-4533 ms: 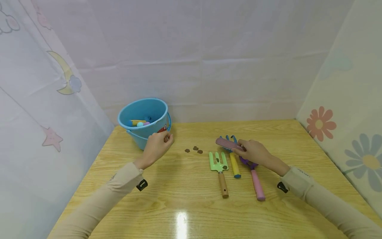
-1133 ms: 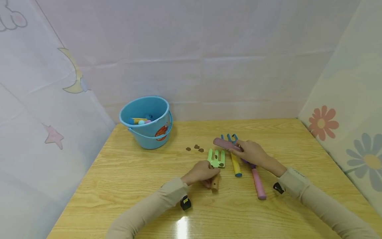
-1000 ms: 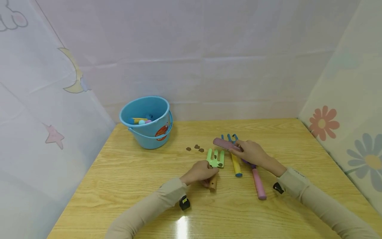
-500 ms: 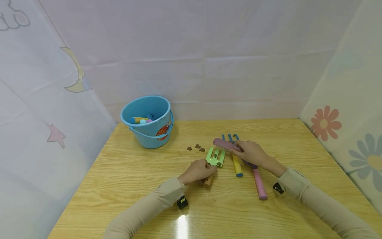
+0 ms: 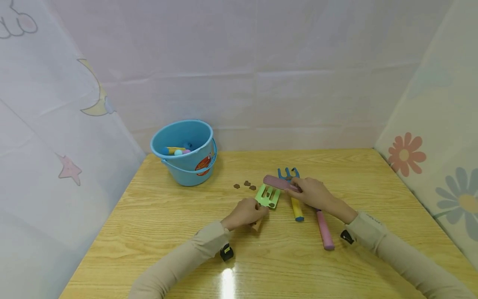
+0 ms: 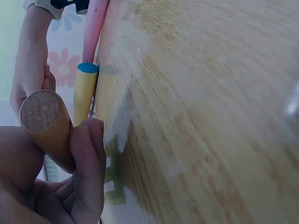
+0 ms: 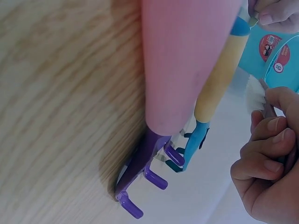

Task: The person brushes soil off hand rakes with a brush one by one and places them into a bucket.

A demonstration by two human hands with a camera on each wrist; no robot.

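Two grips: left hand [image 5: 244,214] on green fork [image 5: 264,201], right hand [image 5: 314,193] on pink brush [image 5: 277,182]; hard strokes could scatter the fork's brown flecks [image 5: 271,205].

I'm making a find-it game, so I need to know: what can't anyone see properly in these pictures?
Bottom of the blue bucket: hidden in the head view by its near side.
Part of the pink brush's handle: covered by the right hand in the head and right wrist views.
Part of the green fork's handle: covered by the left hand in the head and left wrist views.
Brown bits: too small in the head view to tell what they are.
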